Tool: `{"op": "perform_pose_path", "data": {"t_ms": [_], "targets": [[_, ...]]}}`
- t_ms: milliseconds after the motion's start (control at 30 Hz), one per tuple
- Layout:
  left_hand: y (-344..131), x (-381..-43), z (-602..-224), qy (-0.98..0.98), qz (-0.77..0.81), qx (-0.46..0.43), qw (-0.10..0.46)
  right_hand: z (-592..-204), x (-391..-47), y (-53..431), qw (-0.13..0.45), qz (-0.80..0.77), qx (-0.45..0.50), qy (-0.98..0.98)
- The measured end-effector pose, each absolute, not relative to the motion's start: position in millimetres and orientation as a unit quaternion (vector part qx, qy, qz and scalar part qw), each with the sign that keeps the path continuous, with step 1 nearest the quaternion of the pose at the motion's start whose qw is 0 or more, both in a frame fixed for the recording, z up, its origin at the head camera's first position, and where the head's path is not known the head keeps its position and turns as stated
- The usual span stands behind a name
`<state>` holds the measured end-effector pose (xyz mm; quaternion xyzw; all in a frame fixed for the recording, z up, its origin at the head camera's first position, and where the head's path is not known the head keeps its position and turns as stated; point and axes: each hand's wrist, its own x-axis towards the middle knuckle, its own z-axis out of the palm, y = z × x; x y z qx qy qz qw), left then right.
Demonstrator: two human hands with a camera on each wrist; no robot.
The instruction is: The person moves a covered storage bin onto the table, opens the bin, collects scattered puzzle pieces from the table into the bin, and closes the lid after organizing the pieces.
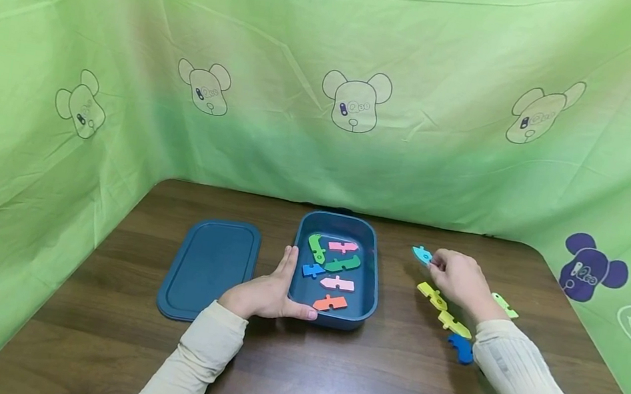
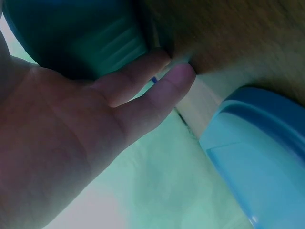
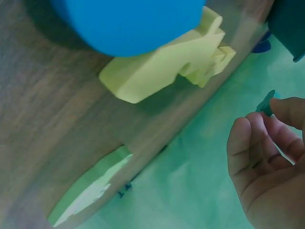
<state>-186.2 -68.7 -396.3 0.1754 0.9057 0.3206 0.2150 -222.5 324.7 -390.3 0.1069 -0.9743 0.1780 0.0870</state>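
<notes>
In the head view a dark blue box (image 1: 360,318) holds several coloured puzzle pieces, among them an orange piece (image 1: 330,303) and a dark green piece (image 1: 342,264). My left hand (image 1: 272,292) lies with straight fingers along the box's left wall, the thumb at its near left corner. To the right, my right hand (image 1: 459,281) pinches a light blue puzzle piece (image 1: 421,255) between thumb and fingertips; part of the piece is hidden by them. Close to this hand lie two yellow pieces (image 1: 454,324), a blue piece (image 1: 460,349) and a light green piece (image 1: 505,306).
A flat blue lid (image 1: 210,270) lies on the wooden table (image 1: 373,387), left of the box. Green cloth (image 1: 274,144) printed with bear heads hangs behind the table and on both sides.
</notes>
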Motion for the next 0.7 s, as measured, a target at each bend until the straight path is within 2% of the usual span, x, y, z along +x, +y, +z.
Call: {"op": "perform_pose_path", "data": {"t_ms": [700], "targets": [[-68.0, -185.9, -395.1, 0.907, 0.317, 0.176, 0.216, -359.1, -213.2, 286.5, 0.133, 0.189, 0.174, -0.957]]}}
